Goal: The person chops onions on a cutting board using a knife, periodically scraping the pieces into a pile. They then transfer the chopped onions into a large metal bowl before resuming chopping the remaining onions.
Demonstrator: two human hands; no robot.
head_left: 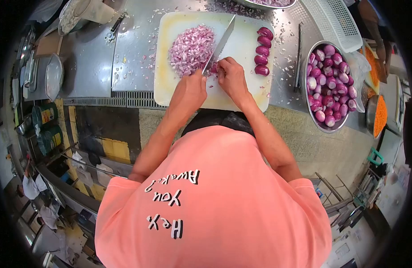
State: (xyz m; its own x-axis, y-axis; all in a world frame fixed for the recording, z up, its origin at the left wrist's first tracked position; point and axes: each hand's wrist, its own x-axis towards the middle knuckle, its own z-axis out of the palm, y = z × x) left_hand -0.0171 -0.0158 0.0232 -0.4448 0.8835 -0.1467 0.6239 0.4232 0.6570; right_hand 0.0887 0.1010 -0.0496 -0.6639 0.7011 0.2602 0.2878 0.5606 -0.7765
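Observation:
My left hand (pixel 190 93) is closed around the handle of a kitchen knife (pixel 224 41), whose long blade points away from me and slants right. Just right of the blade, the curled fingers of my right hand (pixel 233 79) press on a piece of red onion (pixel 213 68), mostly covered by them. Both hands are over a white cutting board (pixel 241 96). Left of the knife lies a heap of chopped red onion (pixel 191 50). Several peeled onion halves (pixel 262 49) form a column along the board's right side.
A steel bowl (pixel 305 85) of whole peeled red onions stands right of the board, near a thin dark rod (pixel 299 58). A white perforated basket (pixel 335 24) is behind it. Orange shreds (pixel 380 117) fill a bowl at far right. Onion bits litter the steel table (pixel 92 73).

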